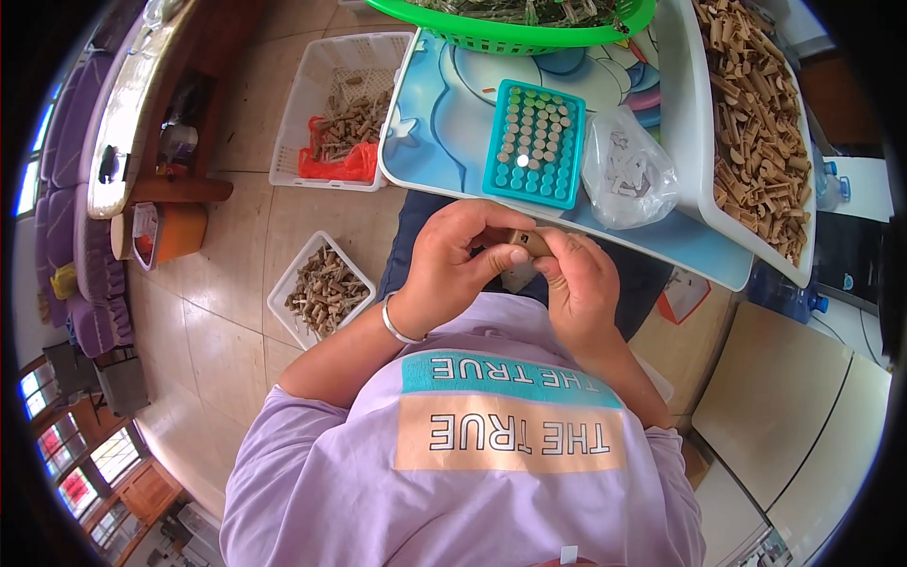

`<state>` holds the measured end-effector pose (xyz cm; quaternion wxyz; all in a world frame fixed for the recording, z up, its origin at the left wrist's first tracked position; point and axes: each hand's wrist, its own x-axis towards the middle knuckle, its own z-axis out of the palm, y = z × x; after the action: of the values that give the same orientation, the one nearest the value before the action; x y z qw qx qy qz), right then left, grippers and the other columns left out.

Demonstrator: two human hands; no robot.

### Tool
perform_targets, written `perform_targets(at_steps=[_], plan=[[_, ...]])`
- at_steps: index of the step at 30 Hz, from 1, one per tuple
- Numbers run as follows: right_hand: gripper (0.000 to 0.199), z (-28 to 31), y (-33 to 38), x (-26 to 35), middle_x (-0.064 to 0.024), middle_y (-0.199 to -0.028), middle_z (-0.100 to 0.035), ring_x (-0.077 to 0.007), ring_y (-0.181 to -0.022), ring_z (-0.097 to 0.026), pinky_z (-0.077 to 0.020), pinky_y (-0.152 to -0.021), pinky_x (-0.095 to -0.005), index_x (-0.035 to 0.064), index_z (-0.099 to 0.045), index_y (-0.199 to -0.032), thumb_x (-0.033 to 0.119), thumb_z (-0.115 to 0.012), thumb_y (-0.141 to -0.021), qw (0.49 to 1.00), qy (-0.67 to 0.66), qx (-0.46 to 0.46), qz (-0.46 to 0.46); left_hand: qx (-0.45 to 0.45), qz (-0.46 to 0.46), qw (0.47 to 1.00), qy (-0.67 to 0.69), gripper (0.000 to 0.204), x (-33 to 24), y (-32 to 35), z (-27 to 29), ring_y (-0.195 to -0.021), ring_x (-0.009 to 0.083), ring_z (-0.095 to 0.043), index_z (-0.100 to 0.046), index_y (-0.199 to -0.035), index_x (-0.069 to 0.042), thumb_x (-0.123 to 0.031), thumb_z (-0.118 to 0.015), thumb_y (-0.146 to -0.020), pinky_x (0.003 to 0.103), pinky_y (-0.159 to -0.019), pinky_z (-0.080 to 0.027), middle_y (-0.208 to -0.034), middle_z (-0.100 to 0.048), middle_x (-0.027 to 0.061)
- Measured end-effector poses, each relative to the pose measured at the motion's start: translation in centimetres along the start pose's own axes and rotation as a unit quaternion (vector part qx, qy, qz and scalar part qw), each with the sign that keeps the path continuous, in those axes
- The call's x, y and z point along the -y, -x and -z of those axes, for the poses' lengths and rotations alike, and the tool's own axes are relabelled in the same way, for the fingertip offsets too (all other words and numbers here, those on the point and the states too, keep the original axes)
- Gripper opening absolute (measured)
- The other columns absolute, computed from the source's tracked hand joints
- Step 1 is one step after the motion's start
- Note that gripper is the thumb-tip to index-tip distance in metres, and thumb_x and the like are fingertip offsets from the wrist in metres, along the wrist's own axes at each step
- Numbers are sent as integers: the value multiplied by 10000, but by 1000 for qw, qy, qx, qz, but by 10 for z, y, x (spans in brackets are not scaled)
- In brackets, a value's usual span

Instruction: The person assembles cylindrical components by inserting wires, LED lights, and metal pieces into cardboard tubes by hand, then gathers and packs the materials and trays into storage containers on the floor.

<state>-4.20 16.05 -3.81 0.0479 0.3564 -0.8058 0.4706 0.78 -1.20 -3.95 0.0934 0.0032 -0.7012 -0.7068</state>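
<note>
"Tabletop (430, 142) first, then: what stands on it?"

"It's pale blue with cartoon shapes. Along its right side runs a long white tub (680, 118), heaped with curved brown pieces (761, 132)."

"And at the far side?"

"A green basket (510, 38) of stalky plant matter (529, 9). To the left, on the floor (227, 265), is a white crate (296, 118) with short brown lengths (364, 104) and some red plastic (350, 165) inside. Nearer, also on the floor, a smaller white tray (284, 319) carries more such lengths."

"Anything smaller up top?"

"By the near edge, a teal tray (529, 195), and just right of it a clear plastic bag (628, 175). I can't make out the bag's contents."

"The hands?"

"On the near side of that edge, before the person's body. The left hand (449, 255) has its grip pinched on the left end of a short brown cylinder (531, 243); the right hand's (581, 283) grip pinches its right end."

"So it sits between them?"

"Yes, touching both, with a dark mark on its side. Whether that's a hole, I can't tell."

"Smallest of all?"

"Round discs (539, 144) set in rows in the teal tray, greenish at the far end, silvery nearer."
</note>
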Motion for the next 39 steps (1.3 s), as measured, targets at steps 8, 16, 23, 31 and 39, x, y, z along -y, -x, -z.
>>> perform_targets(at_steps=[8,16,23,31,39], plan=[[364,70,-41,52,-68,-1014,-657,-257,-896,-613,-471,-773,-365,80,-677,-1011,313,-770,-748,976,-165,104,100,-5,182,906,382,267,-1,-4,0,-1006,136,-576,-603,-1210,-46,-138,-588,-959,297,-923,-465,-1097,-612,33],[76,70,-38,84,-96,-941,-678,-186,-799,-577,-459,-701,-283,59,-713,-896,55,-708,-820,773,-601,140,146,22,196,864,463,253,-1,-3,2,-1048,180,-567,-563,-1197,-50,-141,-572,-961,323,-924,-467,-1130,-603,91],[198,63,-42,118,-105,-795,-634,-156,-726,-499,-404,-597,-225,39,-656,-718,105,-629,-902,676,-729,106,26,52,200,849,486,251,7,3,0,-1055,156,-567,-546,-1189,-65,-167,-580,-963,311,-921,-459,-1134,-603,92],[71,57,-37,55,-124,-940,-646,-257,-813,-614,-473,-718,-327,31,-604,-856,24,-669,-830,995,-86,6,49,68,206,831,512,269,1,4,4,-1033,167,-602,-550,-1193,-60,-179,-595,-956,321,-929,-484,-1177,-611,114],[77,25,-37,26,-117,-954,-640,-238,-847,-620,-491,-759,-327,25,-599,-891,63,-661,-865,996,-80,19,-26,73,204,827,519,286,-1,4,7,-1131,246,-591,-538,-1181,-21,-169,-609,-947,365,-974,-481,-1200,-594,153]])
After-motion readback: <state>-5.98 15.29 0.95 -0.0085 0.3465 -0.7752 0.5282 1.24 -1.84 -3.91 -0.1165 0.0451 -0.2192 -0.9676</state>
